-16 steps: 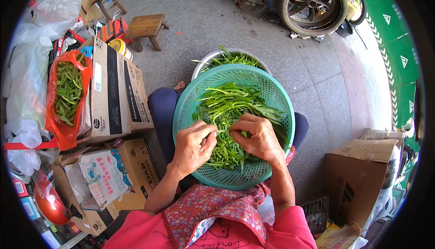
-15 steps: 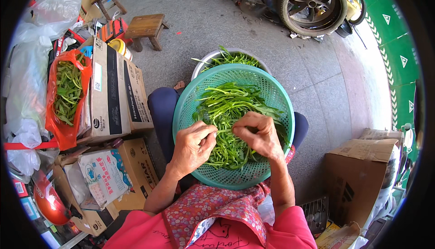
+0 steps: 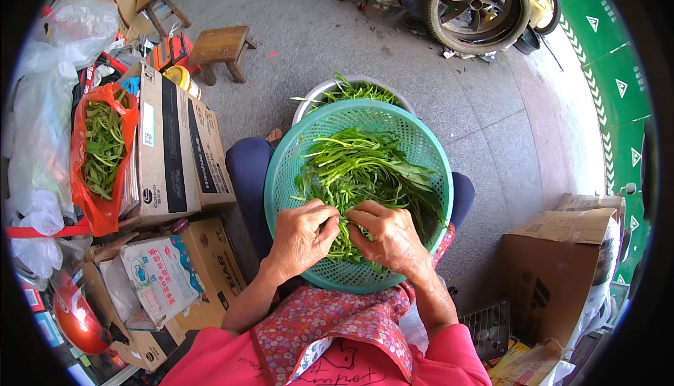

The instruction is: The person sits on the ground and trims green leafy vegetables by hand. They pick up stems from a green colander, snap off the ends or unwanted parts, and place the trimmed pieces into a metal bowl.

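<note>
A round turquoise plastic colander (image 3: 284, 154) rests on my lap between my knees. A heap of leafy green stems (image 3: 358, 158) fills its middle; they look like water spinach. Low over the near part of the heap, my left hand (image 3: 302, 238) and my right hand (image 3: 390, 235) are almost fingertip to fingertip. Both have thumb and fingers pinched on a green stem, only a bit of which shows between them. Just beyond the colander stands a metal basin (image 3: 314, 96), partly hidden by it, with more of the same greens.
At left, a red plastic bag (image 3: 105, 210) of leaves hangs beside stacked cardboard boxes (image 3: 165, 193). A wooden stool (image 3: 219, 47) is further off, near the far left. A tyred wheel (image 3: 477, 7) leans at the far right, and a cardboard box (image 3: 554, 274) stands at near right.
My right hand has moved left and down, closing the gap to my left hand. The stem that stretched between them is now mostly hidden. The view has shifted slightly.
</note>
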`<state>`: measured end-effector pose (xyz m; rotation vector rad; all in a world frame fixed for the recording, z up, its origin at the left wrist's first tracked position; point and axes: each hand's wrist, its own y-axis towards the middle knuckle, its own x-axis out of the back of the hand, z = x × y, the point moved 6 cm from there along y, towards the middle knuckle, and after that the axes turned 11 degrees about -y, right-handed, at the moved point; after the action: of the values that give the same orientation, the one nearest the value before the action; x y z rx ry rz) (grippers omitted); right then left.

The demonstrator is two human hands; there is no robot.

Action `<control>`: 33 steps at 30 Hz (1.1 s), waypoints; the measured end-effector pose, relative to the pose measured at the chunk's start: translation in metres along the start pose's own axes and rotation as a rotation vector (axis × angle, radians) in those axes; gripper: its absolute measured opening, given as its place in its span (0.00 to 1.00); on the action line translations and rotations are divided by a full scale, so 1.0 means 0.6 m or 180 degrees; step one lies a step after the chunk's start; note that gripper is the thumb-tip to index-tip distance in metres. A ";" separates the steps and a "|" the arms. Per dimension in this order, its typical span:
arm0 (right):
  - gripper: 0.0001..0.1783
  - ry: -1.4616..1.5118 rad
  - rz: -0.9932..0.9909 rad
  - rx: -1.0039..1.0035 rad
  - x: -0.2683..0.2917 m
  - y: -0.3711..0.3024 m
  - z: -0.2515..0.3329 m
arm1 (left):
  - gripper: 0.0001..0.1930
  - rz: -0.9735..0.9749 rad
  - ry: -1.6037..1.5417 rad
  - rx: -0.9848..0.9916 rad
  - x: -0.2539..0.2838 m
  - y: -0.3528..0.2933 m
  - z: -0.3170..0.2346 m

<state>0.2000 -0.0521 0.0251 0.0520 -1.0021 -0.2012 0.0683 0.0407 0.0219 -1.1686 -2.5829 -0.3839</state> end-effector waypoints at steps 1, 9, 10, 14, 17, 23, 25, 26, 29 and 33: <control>0.09 -0.0173 0.0004 0.0024 -0.010 -0.001 0.006 | 0.03 -0.0020 -0.0001 -0.0029 -0.001 -0.002 -0.002; 0.02 0.1021 -0.1484 -0.0789 0.020 -0.010 -0.068 | 0.05 0.0214 -0.0194 0.0425 -0.007 -0.014 0.022; 0.04 0.1500 -0.1742 -0.1335 0.031 -0.023 -0.102 | 0.05 0.0417 0.0124 0.0452 -0.011 -0.017 0.037; 0.17 0.2255 -0.2090 -0.2430 0.056 -0.054 -0.176 | 0.14 0.1108 0.1178 0.0318 -0.031 -0.018 0.046; 0.15 0.2699 -0.2161 -0.2234 0.030 -0.053 -0.219 | 0.13 0.0967 0.1073 0.0255 -0.028 0.022 0.050; 0.16 -0.0349 -0.0905 -0.0967 -0.012 0.060 -0.207 | 0.06 0.0458 0.1303 0.0196 -0.023 0.100 0.068; 0.12 -0.0959 0.0112 -0.0969 -0.057 0.085 -0.221 | 0.07 0.0545 0.1435 0.0330 -0.032 0.108 0.085; 0.11 -0.0904 -0.0083 -0.0866 -0.054 0.085 -0.222 | 0.09 0.0593 0.1501 0.0391 -0.035 0.113 0.090; 0.07 -0.0463 -0.0470 -0.0739 -0.007 0.084 -0.198 | 0.11 0.0309 0.1473 0.0350 -0.030 0.110 0.091; 0.07 0.0040 -0.0540 -0.0832 0.053 0.075 -0.168 | 0.09 -0.0023 0.0991 0.0008 -0.027 0.114 0.082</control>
<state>0.3076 -0.0192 0.0032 -0.1003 -0.9520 -0.4848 0.1234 0.0907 -0.0211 -1.0087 -2.3177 -0.5194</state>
